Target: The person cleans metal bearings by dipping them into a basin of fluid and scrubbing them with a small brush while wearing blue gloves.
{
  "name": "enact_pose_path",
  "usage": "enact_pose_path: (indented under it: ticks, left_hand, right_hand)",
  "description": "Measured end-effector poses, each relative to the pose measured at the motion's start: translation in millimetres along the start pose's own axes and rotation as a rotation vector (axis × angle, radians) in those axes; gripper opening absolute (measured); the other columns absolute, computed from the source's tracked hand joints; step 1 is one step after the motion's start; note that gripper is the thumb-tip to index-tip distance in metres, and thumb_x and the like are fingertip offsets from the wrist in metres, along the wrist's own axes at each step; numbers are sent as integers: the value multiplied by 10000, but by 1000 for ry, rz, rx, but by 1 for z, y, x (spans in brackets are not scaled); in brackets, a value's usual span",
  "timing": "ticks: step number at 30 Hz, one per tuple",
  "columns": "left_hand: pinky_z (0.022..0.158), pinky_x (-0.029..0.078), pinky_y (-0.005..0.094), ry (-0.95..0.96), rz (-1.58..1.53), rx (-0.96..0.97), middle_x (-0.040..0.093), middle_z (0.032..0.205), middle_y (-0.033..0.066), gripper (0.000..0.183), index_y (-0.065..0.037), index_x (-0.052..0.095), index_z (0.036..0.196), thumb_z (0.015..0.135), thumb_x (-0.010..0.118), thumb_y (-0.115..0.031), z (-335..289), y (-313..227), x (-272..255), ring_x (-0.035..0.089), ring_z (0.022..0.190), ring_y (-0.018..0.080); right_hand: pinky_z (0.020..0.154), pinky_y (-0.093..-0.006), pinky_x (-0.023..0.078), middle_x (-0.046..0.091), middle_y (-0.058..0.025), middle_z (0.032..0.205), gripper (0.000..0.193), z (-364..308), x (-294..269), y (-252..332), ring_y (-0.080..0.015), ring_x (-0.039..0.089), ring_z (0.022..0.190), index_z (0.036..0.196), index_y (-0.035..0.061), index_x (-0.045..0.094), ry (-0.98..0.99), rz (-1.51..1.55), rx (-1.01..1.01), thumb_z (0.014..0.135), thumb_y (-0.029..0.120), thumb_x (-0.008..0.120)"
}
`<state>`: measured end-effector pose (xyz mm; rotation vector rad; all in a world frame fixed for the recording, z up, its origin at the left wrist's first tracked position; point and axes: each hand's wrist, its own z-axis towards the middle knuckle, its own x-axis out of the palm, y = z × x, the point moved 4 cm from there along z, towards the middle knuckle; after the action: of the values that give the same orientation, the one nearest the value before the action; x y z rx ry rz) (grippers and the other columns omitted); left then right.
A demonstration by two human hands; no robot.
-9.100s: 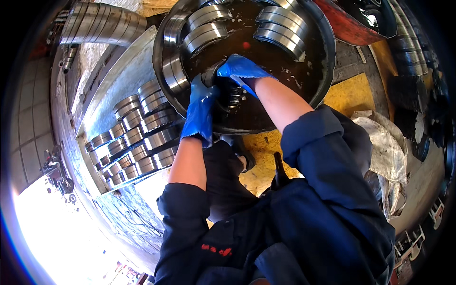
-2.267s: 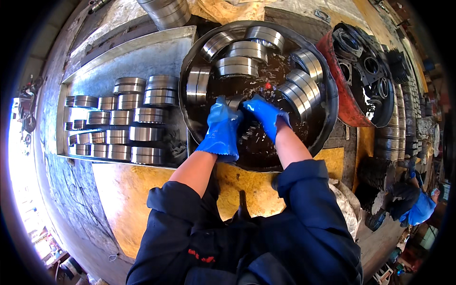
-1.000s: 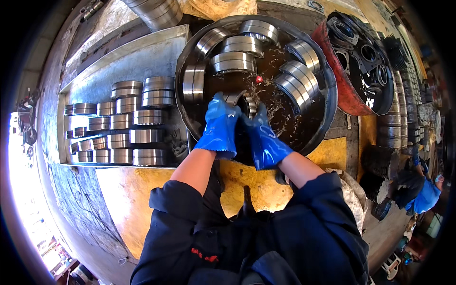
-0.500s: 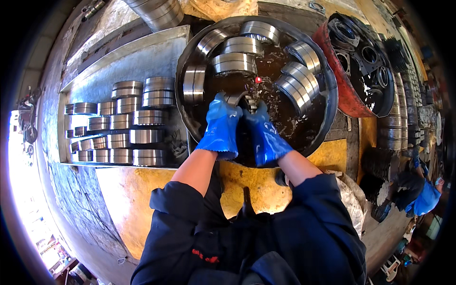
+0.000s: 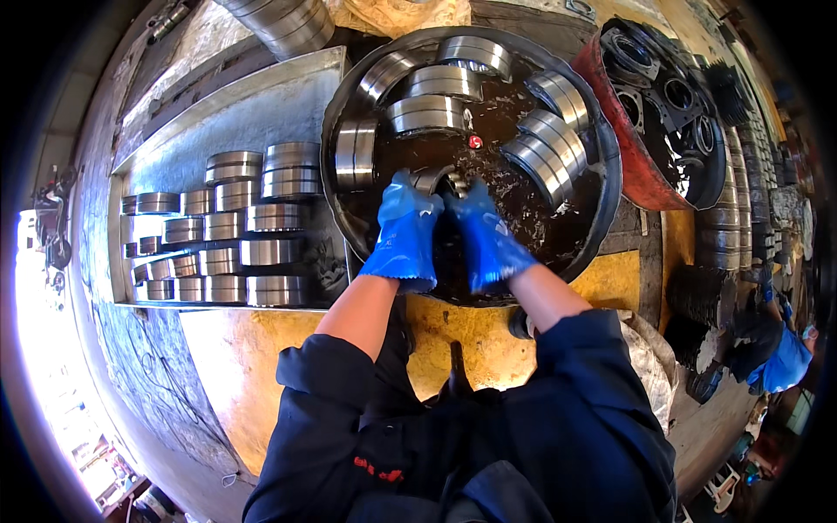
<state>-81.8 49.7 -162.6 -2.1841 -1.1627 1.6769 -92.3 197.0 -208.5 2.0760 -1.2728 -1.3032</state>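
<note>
Both of my hands wear blue rubber gloves and meet over a round black tub [image 5: 613, 209] of dark brown liquid. My left hand [image 5: 405, 231] is closed around a small steel roller bearing [image 5: 427, 180] at the liquid's surface. Against the bearing's right side, where its rollers show, my right hand [image 5: 488, 235] is closed too; its fingertips are partly hidden. Larger steel bearings [image 5: 429, 115] lie in the liquid along the tub's far and left sides. More bearings [image 5: 546, 157] rest on the right. A small red round thing [image 5: 475, 141] sits just beyond my hands.
Left of the tub, a metal tray [image 5: 227, 96] holds several stacked shiny bearings [image 5: 275, 252]. A red drum [image 5: 602, 113] with dark ring-shaped parts stands at the right. Beyond it, ring stacks [image 5: 720, 231] line the floor, and a person in blue [image 5: 780, 357] works at the far right.
My right hand has shifted slightly at the bearing, and its wrist has moved a little. My left hand keeps its hold in nearly the same place.
</note>
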Motion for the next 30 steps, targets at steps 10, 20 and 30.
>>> enact_pose_path:
  ticks: [10, 20, 30]
  left_hand:
    - [971, 511, 438, -53, -58, 40, 646, 1198, 269, 585, 16, 575, 1268, 745, 697, -216, 7, 2, 14, 623, 1129, 413]
    - [980, 518, 443, -77, -102, 14, 615, 1246, 278, 677, 18, 516, 1336, 740, 721, -228, -1, 10, 4, 611, 1155, 428]
    - [957, 512, 433, -40, -105, -10, 657, 1158, 279, 525, 6, 608, 1225, 756, 678, -221, -2, -13, 12, 632, 1109, 417]
  right_hand:
    - [930, -390, 523, 703, -220, 1107, 434, 5, -28, 40, -334, 666, 1097, 1126, 45, 711, 381, -749, -812, 779, 305, 726]
    - [931, -426, 532, 661, -250, 1194, 835, -39, 11, -37, -396, 652, 1110, 1380, 20, 496, -140, -22, -38, 703, 397, 809]
    - [925, -377, 518, 691, -250, 1079, 667, 51, -3, -17, -303, 674, 1038, 1309, -23, 547, 258, 50, -217, 764, 303, 752]
